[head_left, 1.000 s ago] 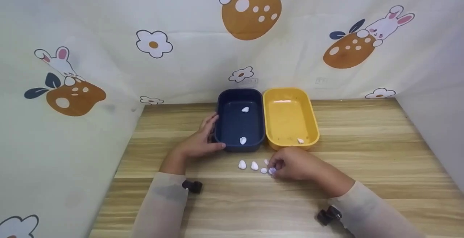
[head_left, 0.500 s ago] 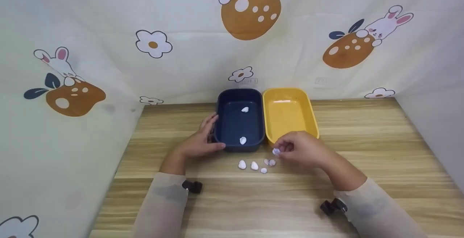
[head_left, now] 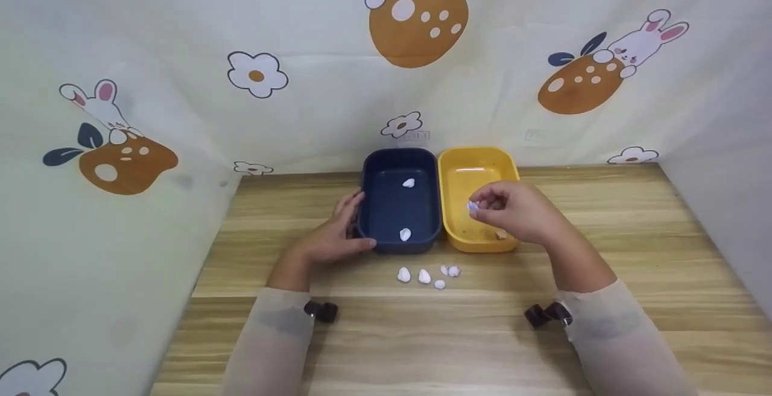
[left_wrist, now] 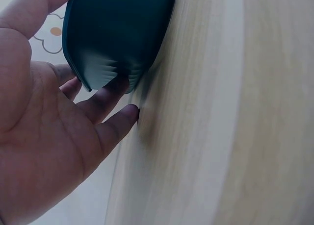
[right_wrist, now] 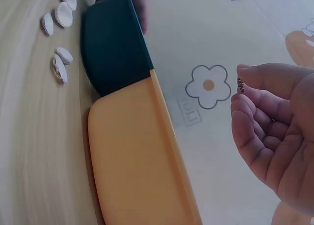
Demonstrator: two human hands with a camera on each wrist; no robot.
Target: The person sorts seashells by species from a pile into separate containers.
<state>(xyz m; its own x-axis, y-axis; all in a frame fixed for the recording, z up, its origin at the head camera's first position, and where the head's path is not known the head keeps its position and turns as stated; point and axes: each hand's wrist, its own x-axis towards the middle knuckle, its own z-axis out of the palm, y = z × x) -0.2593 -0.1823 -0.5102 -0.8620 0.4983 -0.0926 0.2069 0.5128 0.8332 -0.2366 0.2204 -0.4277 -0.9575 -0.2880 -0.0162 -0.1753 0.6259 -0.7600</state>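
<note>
Over the yellow bin, my right hand pinches a small pale seashell between thumb and fingertips. The right wrist view catches that shell edge-on, with a speckled rim. My left hand rests against the left side of the dark blue bin, thumb near its front corner and fingers spread along the wall. Two white shells lie inside the blue bin, a far one and a near one. One small shell sits in the yellow bin's near right corner.
Several white shells lie on the wood-grain table in front of the bins. Both bins stand side by side, close to the patterned curtain at the back.
My right hand has picked up a shell from the table group and carried it up and away from me, over the yellow bin. The left hand stays put.
</note>
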